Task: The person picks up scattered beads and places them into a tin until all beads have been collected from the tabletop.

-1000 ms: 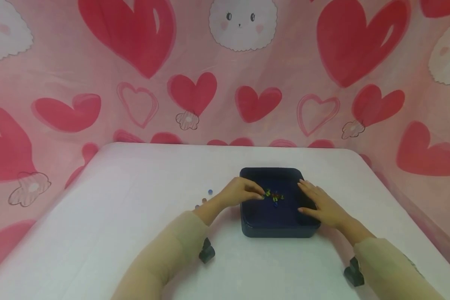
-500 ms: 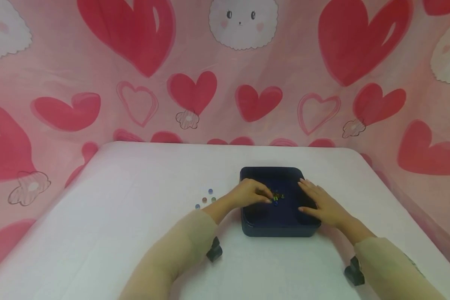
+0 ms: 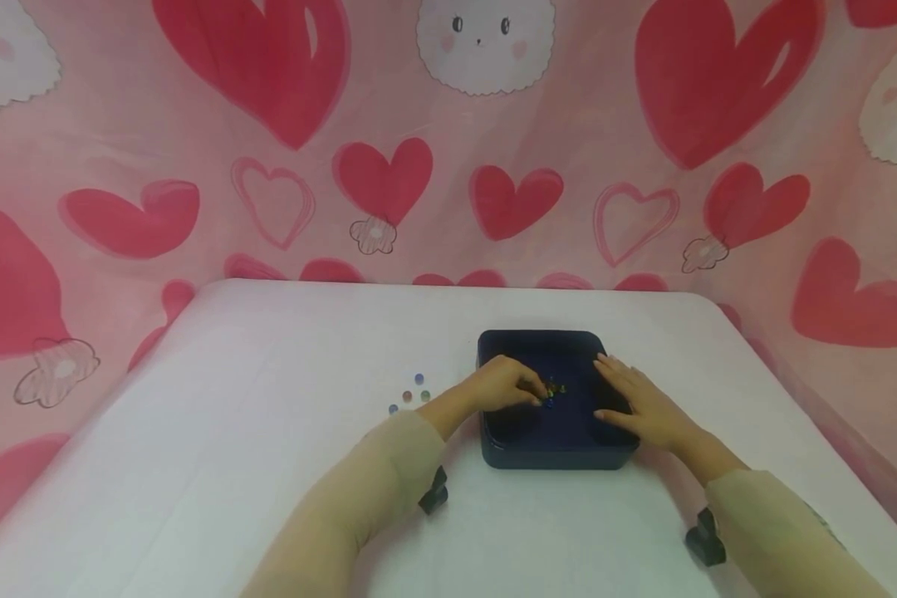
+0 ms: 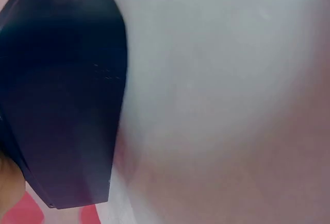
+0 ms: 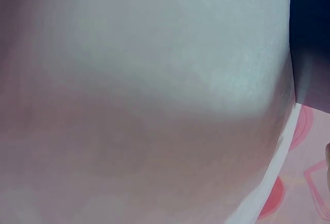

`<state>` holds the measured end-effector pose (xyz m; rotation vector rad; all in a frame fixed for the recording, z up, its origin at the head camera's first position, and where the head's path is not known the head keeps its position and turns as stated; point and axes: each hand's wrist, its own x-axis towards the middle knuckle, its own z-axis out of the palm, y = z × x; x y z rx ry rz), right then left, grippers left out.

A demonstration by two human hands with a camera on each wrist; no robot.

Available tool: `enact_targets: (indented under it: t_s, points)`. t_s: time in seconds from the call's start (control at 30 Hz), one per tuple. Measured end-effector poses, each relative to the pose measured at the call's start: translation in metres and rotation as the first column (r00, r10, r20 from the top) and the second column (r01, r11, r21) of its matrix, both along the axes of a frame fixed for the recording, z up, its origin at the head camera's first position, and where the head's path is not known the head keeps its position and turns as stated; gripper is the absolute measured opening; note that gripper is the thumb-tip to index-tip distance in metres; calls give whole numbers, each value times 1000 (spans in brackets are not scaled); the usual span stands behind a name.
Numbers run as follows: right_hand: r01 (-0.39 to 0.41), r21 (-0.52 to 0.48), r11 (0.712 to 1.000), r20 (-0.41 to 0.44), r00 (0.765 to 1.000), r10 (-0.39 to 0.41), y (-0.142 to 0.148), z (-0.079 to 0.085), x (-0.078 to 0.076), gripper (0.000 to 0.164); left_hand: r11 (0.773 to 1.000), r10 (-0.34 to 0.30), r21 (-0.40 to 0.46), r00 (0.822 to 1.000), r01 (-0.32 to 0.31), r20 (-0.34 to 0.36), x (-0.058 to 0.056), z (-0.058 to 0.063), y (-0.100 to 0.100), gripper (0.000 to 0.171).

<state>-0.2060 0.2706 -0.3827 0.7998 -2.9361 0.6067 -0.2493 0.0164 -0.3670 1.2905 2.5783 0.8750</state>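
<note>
In the head view a dark blue rectangular box (image 3: 561, 458) stands on the white table, with a small cluster of coloured glass marbles (image 3: 562, 389) on its floor. My left hand (image 3: 502, 384) reaches over the box's left side. Its thumb and fingers are curled together right at the cluster, pinching a marble that they mostly cover. On the box's right rim rests my right hand (image 3: 646, 415), fingers extended and thumb reaching inside. The box's outer wall (image 4: 67, 121) fills the left of the left wrist view. A corner of the box (image 5: 312, 33) enters the right wrist view.
Several loose marbles (image 3: 419, 379) lie on the white table (image 3: 269, 415), left of the box and near the left forearm. Dark wrist cameras (image 3: 706, 540) hang beneath both sleeves. A pink curtain with hearts (image 3: 516, 203) encloses the back and sides.
My left hand has moved right and farther into the box, from its left part to the marble cluster. The right hand stays on the rim. A green marble on the table has come into view.
</note>
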Motion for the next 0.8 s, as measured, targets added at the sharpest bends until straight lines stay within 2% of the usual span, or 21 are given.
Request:
enact_targets:
  t_s: [0.17,0.27,0.4,0.6,0.7,0.8]
  points:
    - [5,-2,1000,5,1000,-5,-1,-1,0,71,989,-37,-148,998,28,-59,1,-1,2,14]
    - [10,2,1000,13,1000,-10,-2,-1,0,72,966,-71,-254,993,46,-91,2,-2,5,12]
    - [16,9,1000,23,1000,-16,-2,-2,1,72,937,-68,-347,994,34,-87,5,-3,8,11]
    - [8,0,1000,7,1000,-8,-2,0,1,71,916,-27,-401,996,-7,-80,11,2,10,12]
    - [6,2,1000,1,1000,-6,-1,0,1,71,915,-31,-403,995,-9,-94,12,3,10,13]
    - [9,5,1000,-1,1000,-9,-2,1,1,70,923,-33,-384,994,-9,-103,11,2,9,14]
